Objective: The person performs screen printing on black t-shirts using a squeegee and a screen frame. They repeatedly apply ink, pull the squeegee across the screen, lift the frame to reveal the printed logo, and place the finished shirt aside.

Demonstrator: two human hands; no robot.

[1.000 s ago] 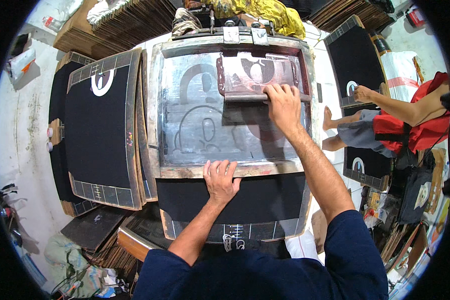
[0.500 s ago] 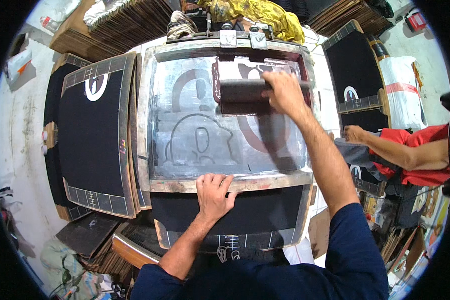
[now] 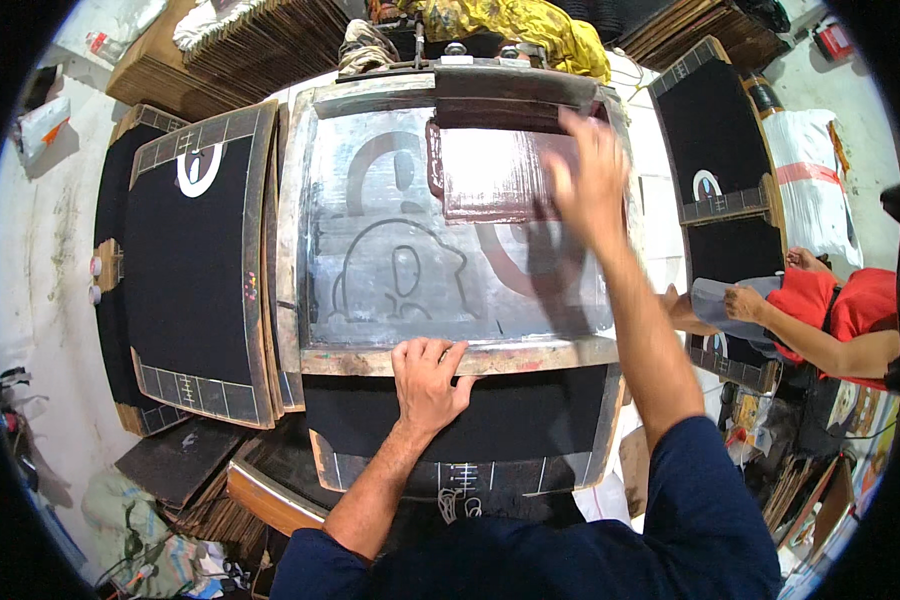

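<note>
— Against the far rail of the wooden frame (image 3: 530,360), a dark squeegee (image 3: 510,92) leans. Handling?

— Probably light and stiff, slippery where inked; best held along its top edge. The right hand (image 3: 591,178) hangs loosely open inside the frame's far right, contact unclear; the left hand (image 3: 430,388), half open, rests on its near rail.

— Inside the frame?

— Wet-looking brown ink (image 3: 500,180) coats the mesh (image 3: 405,268).

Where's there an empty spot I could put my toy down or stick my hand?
The stained white strip left of the black-covered boards looks bare. A hand might pass over the black fabric right of the bare left hand, below the weathered wooden rectangular screen frame. It's crowded beyond the frame, with crumpled yellow cloth and stacked thin brown boards.
</note>
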